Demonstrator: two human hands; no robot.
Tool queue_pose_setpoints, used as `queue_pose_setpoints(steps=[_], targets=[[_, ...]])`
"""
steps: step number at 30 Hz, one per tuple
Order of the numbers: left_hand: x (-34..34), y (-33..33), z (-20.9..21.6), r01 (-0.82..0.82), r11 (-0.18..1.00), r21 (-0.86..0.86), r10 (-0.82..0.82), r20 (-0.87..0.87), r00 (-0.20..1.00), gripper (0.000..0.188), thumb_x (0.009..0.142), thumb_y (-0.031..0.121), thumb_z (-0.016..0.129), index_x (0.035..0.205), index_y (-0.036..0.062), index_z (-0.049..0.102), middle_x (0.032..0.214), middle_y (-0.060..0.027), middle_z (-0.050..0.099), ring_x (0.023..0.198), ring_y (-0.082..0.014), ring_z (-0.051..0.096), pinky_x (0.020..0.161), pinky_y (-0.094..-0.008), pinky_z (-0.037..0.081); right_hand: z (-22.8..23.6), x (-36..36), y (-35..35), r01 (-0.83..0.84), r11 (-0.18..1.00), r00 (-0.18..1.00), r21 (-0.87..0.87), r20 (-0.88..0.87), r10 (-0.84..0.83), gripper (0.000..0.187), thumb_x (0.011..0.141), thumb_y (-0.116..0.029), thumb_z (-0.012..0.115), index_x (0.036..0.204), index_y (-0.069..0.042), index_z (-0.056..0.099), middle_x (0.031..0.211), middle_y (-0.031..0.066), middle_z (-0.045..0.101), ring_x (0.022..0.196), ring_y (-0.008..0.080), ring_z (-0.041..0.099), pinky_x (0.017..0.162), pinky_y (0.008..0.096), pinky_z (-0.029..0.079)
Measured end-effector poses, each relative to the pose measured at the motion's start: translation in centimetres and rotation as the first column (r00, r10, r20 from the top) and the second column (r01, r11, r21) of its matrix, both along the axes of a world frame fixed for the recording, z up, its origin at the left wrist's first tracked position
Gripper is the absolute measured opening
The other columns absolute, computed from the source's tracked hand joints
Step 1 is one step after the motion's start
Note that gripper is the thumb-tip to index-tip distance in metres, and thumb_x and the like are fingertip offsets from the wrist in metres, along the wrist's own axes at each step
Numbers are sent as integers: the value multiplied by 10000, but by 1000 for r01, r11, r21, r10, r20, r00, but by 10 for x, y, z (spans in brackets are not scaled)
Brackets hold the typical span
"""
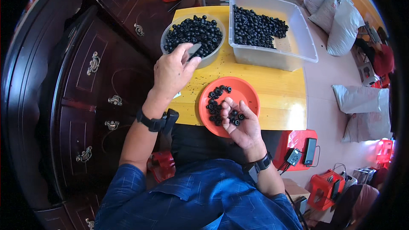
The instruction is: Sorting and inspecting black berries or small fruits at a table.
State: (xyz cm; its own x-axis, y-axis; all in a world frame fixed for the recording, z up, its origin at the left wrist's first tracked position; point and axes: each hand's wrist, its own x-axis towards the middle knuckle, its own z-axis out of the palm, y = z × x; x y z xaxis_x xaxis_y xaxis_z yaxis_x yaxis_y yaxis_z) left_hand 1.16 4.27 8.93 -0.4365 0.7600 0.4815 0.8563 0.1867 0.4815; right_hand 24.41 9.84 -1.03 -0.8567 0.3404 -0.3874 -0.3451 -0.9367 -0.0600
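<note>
My left hand [170, 72] is at the near left rim of a round clear tub [208, 61] heaped with small round black pieces [194, 32]. Between its thumb and forefinger it pinches a short, flat grey blade-like tool [194, 49], whose exact kind I cannot make out. Palm up and fingers curled, my right hand [249, 134] cradles several small black ring-shaped pieces [235, 120] over the near right part of an orange plate [247, 87]. More black rings [214, 106] lie on the plate's left side, partly hidden by my fingers.
A large clear rectangular bin [298, 44] with black pieces stands on the yellow table [281, 98]. Dark wooden drawers [91, 102] line the left side. White sacks [343, 30] and a red stool with devices [294, 136] are at right. A person's red sleeve [383, 59] shows farther right.
</note>
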Motion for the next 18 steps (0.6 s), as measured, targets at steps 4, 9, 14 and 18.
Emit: queue_pose_setpoints(steps=[4, 9, 14, 18], targets=[[34, -17, -17, 217, 973, -81, -194, 229, 954, 285, 870, 196, 773, 1102, 46, 699, 698, -92, 652, 569, -191, 629, 567, -328, 506, -2, -1, 4, 8, 1000, 1000, -2, -24, -8, 399, 1058, -329, 533, 1278, -7, 619, 1171, 123, 702, 1047, 232, 686, 874, 358, 584], [87, -39, -33, 391, 840, -376, -292, 294, 910, 375, 866, 227, 711, 1217, 111, 652, 794, -114, 721, 726, -328, 717, 669, -458, 568, -2, -11, 2, -40, 999, 996, 34, -81, 43, 431, 1072, -313, 487, 1330, 19, 584, 1330, 196, 632, 1213, 310, 614, 1060, 450, 497], [102, -44, -48, 320, 876, -362, -280, 158, 947, 309, 871, 205, 697, 1152, 84, 650, 811, -144, 716, 719, -355, 712, 643, -481, 568, -9, -11, -2, -8, 999, 995, -33, -101, 5, 404, 1077, -255, 456, 1330, 41, 565, 1362, 210, 608, 1275, 354, 571, 1138, 492, 426], [106, -40, -53, 308, 891, -332, -286, 116, 951, 244, 876, 206, 698, 1071, 70, 643, 783, -140, 710, 712, -342, 714, 619, -470, 566, -14, -6, -1, 28, 999, 991, -33, -130, -32, 337, 1062, -195, 486, 1286, 37, 582, 1319, 209, 634, 1250, 356, 589, 1122, 491, 446]])
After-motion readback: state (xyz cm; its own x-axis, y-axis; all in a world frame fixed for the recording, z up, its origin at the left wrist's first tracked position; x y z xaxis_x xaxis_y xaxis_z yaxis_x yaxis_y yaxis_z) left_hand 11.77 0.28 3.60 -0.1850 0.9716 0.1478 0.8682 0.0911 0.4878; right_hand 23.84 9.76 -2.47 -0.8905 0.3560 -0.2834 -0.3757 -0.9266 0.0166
